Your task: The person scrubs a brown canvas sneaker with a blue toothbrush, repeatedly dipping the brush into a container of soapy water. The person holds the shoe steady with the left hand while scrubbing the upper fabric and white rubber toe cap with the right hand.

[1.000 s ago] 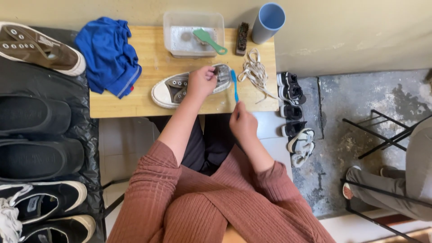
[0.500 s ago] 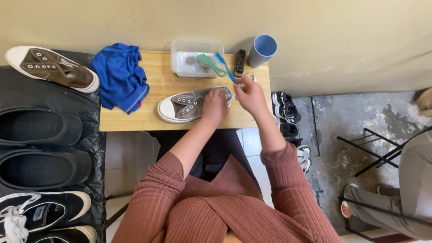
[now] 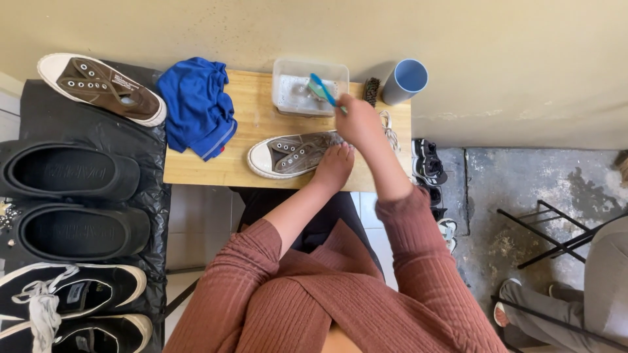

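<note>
Right hand (image 3: 358,119), seen from the head camera, is closed around the handle of a blue toothbrush (image 3: 322,89), whose head end points up and away into a clear plastic tub (image 3: 309,87) at the back of the wooden tabletop (image 3: 248,124). The tub seems to hold a pale, cloudy liquid, and the brush tip sits inside its rim, as a brush would when being dipped; whether the bristles touch the liquid I cannot tell. The right forearm rises steeply from the rust-coloured ribbed sleeve, wrist bent forward over the tabletop's middle.

The left hand (image 3: 335,165) lies palm-down on the heel end of a brown canvas sneaker (image 3: 294,153), fingers curled over its edge and closed on it, apparently pinning the shoe so it stays put. This sneaker lies on its side near the front edge of the tabletop, white toe cap pointing left, just in front of the tub. Its laces appear removed; a loose pale lace (image 3: 390,131) lies beside the right hand.

A crumpled blue cloth (image 3: 197,104) hangs over the tabletop's left end. A blue cup (image 3: 405,81) stands at the back right corner, with a small dark brush (image 3: 371,90) between it and the tub. The matching brown sneaker (image 3: 101,87) rests on a black sheet to the left, above a pair of black clogs (image 3: 69,202) and black-and-white sneakers (image 3: 69,297). Small shoes (image 3: 428,160) sit on the floor to the right.
</note>
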